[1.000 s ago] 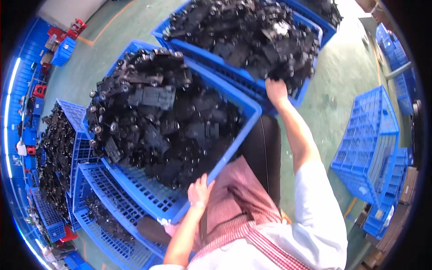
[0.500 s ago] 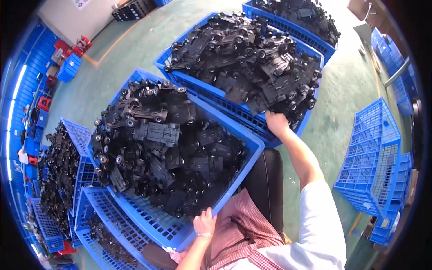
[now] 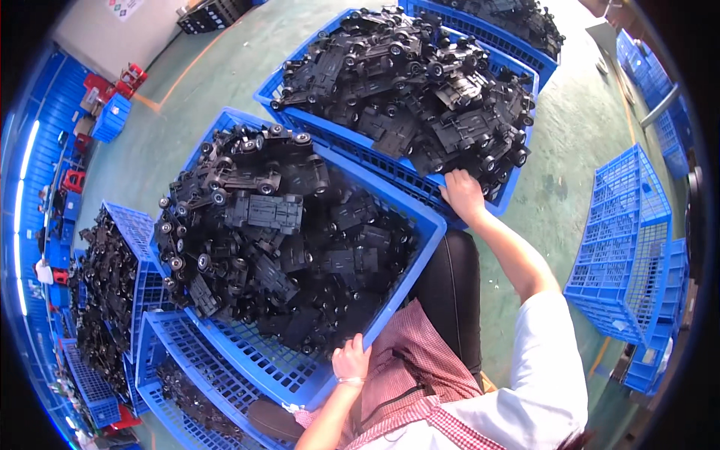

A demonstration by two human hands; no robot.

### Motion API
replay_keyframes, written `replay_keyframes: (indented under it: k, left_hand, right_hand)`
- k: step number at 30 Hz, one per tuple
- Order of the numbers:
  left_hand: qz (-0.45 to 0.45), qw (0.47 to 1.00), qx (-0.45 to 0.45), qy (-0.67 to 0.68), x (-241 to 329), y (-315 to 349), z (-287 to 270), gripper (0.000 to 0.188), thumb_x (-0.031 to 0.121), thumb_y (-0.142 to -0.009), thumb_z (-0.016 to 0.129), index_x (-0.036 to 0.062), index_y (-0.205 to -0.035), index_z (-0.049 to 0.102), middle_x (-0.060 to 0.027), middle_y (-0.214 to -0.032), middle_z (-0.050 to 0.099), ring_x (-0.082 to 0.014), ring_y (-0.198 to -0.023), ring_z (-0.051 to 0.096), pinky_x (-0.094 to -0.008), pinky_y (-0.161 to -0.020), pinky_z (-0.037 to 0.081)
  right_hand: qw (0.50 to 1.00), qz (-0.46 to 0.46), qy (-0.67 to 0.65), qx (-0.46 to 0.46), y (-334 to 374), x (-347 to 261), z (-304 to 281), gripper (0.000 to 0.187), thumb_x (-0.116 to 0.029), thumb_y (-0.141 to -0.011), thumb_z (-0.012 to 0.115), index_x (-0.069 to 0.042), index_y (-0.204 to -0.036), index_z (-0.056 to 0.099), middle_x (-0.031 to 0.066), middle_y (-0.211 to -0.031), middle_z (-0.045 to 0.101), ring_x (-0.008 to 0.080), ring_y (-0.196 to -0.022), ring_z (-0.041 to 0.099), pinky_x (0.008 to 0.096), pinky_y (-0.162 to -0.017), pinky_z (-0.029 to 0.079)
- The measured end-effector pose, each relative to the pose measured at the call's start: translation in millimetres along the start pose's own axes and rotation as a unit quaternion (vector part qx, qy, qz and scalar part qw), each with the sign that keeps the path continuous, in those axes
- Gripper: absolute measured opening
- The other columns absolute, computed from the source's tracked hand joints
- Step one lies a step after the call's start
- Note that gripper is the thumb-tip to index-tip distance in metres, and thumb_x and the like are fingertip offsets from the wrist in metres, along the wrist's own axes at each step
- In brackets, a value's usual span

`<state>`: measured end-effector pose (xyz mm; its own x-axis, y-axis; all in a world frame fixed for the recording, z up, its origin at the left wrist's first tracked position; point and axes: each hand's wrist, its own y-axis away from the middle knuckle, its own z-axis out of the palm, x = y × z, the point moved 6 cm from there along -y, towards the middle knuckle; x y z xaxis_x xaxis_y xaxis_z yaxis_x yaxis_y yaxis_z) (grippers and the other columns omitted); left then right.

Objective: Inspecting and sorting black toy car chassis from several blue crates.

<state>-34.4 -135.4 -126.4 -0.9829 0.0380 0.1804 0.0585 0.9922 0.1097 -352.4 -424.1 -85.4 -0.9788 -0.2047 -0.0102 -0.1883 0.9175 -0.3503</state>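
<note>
A blue plastic crate (image 3: pixel 411 276) stands close in front of me, heaped with black toy-car chassis (image 3: pixel 266 212) fitted with small wheels. On its near right rim my left hand (image 3: pixel 350 360) is closed, fingers hooked over the edge. Beyond it, a second blue crate (image 3: pixel 322 126) is piled high with similar chassis (image 3: pixel 375 67). My right hand (image 3: pixel 463 193) reaches out and grips the near rim of that crate, close to its right corner. Some of its fingertips are hidden behind the rim. Neither hand holds a chassis.
A third full crate (image 3: pixel 480 34) stands behind the far one. At left are a crate of black parts (image 3: pixel 131 217) and a lower crate (image 3: pixel 161 322) with small dark pieces. Blue crates (image 3: pixel 619 247) stand on the right. My dark-clad leg (image 3: pixel 450 300) sits between the crates.
The view has shifted and turned slightly. Both hands still grip the same crate rims, and the chassis piles look the same.
</note>
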Motion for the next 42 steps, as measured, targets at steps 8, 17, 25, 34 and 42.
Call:
replay_keyframes:
  k: [8,17,25,34,42]
  left_hand:
    - [0.002,1.0,-0.007,-0.014,8,0,-4,0.041,0.028,-0.065,0.075,0.0093,-0.099,0.061,-0.0093,-0.074,0.063,-0.0265,-0.06,0.061,-0.0372,-0.059,0.047]
    - [-0.006,1.0,-0.018,-0.013,3,2,-2,0.042,0.028,-0.064,0.075,0.0099,-0.099,0.061,-0.0085,-0.074,0.062,-0.0268,-0.058,0.06,-0.0363,-0.06,0.047]
    - [-0.006,1.0,-0.004,-0.016,2,1,-6,0.042,0.027,-0.064,0.075,0.0098,-0.099,0.06,-0.0079,-0.074,0.062,-0.0257,-0.061,0.061,-0.0356,-0.061,0.046]
    - [-0.002,1.0,0.002,-0.008,6,-1,-4,0.04,0.024,-0.065,0.075,0.0103,-0.099,0.06,-0.0089,-0.075,0.062,-0.0269,-0.062,0.061,-0.0368,-0.059,0.047]
    - [-0.001,1.0,0.005,-0.024,2,2,-1,0.044,0.027,-0.064,0.077,0.009,-0.1,0.06,-0.0094,-0.073,0.061,-0.0273,-0.062,0.062,-0.0378,-0.061,0.046]
  right_hand:
    - [0.988,-0.129,-0.038,0.073,-65,-77,-11,0.045,-0.025,-0.081,0.057,-0.024,-0.125,0.051,0.0093,-0.135,0.04,0.0338,-0.129,0.031,0.058,-0.104,0.023]
    - [0.991,-0.108,0.065,0.032,-137,-63,29,0.042,-0.013,-0.086,0.046,-0.019,-0.127,0.046,0.0136,-0.129,0.046,0.042,-0.121,0.04,0.0563,-0.086,0.043]
    - [0.975,-0.197,0.093,0.034,-91,-51,41,0.038,-0.017,-0.085,0.047,-0.018,-0.123,0.051,0.0113,-0.13,0.048,0.0379,-0.12,0.043,0.0553,-0.096,0.036]
    - [0.989,-0.146,-0.002,0.017,-81,-15,24,0.048,-0.021,-0.079,0.057,-0.022,-0.126,0.051,0.0025,-0.137,0.043,0.0298,-0.134,0.026,0.0501,-0.106,0.028]
    - [0.998,0.002,0.003,0.066,-20,13,-52,0.054,-0.032,-0.074,0.066,-0.021,-0.124,0.051,0.0098,-0.139,0.034,0.0316,-0.133,0.023,0.0548,-0.105,0.019]
